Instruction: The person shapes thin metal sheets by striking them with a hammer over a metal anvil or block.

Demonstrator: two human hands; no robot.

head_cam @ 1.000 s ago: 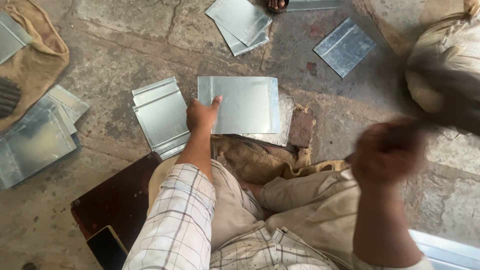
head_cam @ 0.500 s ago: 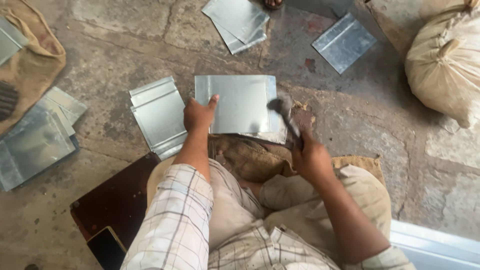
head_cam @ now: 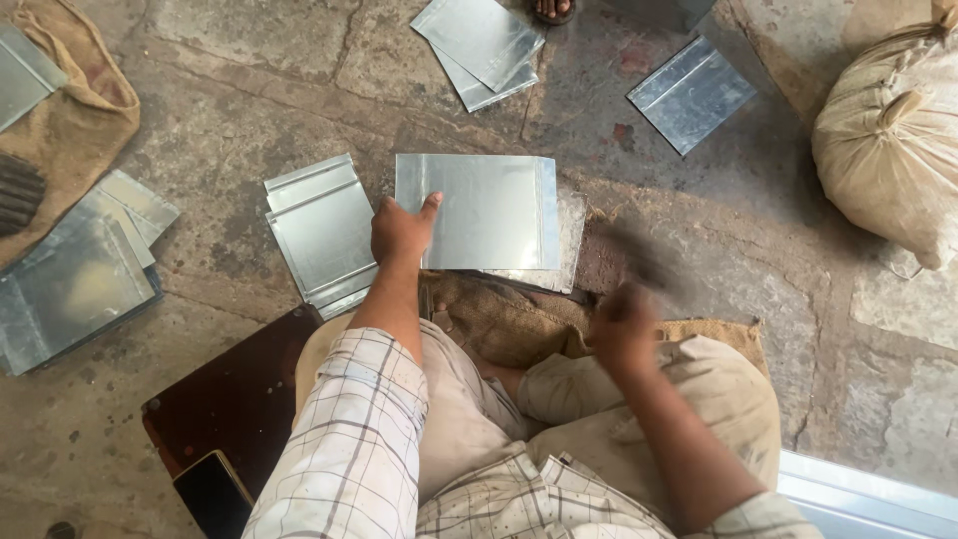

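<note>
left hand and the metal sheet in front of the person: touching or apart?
Touching. The head view shows the left hand lying on the near left edge of the metal sheet, with the thumb spread flat onto its surface.

My right hand (head_cam: 621, 329) has pulled back from the right edge of the metal sheet (head_cam: 479, 210), where half a second ago it had the hammer (head_cam: 639, 265) down on the fold. Now it sits lower, near my knee, blurred, the hammer just a dark smear above it. A second ago it was raised far right.
</note>
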